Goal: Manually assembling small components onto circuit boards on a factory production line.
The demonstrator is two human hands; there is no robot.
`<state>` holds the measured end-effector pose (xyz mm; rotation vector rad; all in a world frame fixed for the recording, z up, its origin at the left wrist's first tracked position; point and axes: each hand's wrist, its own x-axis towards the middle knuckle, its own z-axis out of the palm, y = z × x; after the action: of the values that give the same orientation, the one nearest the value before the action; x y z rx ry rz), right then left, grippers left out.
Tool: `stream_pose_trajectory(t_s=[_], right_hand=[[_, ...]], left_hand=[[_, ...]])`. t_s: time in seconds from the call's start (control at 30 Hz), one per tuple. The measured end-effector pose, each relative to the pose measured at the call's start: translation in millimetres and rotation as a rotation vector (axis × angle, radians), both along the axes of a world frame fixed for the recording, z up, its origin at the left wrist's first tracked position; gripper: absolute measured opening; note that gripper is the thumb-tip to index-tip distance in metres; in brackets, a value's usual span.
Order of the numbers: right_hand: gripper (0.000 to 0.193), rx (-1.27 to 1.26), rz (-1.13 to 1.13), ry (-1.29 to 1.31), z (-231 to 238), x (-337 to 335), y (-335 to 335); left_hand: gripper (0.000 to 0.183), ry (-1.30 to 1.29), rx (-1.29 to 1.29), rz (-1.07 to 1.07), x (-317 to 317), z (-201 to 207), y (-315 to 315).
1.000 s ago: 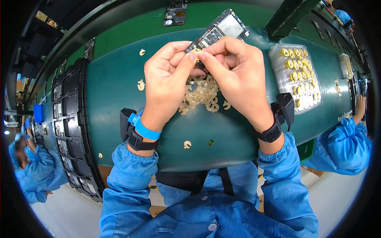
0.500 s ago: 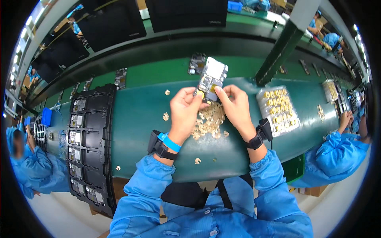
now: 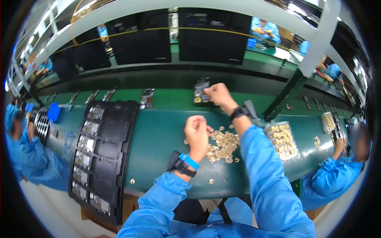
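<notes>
Green strip beyond the table is carrying the circuit board, already bearing a yellow disc; the right hand is touching its edge, grip unclear. Left hand is hanging curled, hold unclear. Tan pieces and packed discs are remaining.

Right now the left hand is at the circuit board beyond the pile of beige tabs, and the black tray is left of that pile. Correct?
Wrong hand: the head view shows the right hand at the circuit board beyond the pile of beige tabs. The black tray is left of that pile.
</notes>
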<state>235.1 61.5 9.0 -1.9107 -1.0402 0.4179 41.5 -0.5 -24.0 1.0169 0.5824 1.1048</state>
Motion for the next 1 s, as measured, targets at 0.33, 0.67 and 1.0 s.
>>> stream_pose_trajectory(t_s=[0.33,0.67,1.0], right_hand=[[0.03,-0.212,-0.179,-0.48,12.0,-17.0,0.1],[0.015,-0.051,-0.271,-0.57,90.0,-9.5,-252.1],[0.019,-0.206,-0.033,-0.714,47.8,20.7,-364.8]], left_hand=[[0.008,0.035,0.019,-0.042,-3.8,4.1,2.7],[0.006,0.045,0.0,-0.043,-10.1,7.6,5.9],[0.008,0.113,0.09,-0.192,-8.0,4.2,-0.4]])
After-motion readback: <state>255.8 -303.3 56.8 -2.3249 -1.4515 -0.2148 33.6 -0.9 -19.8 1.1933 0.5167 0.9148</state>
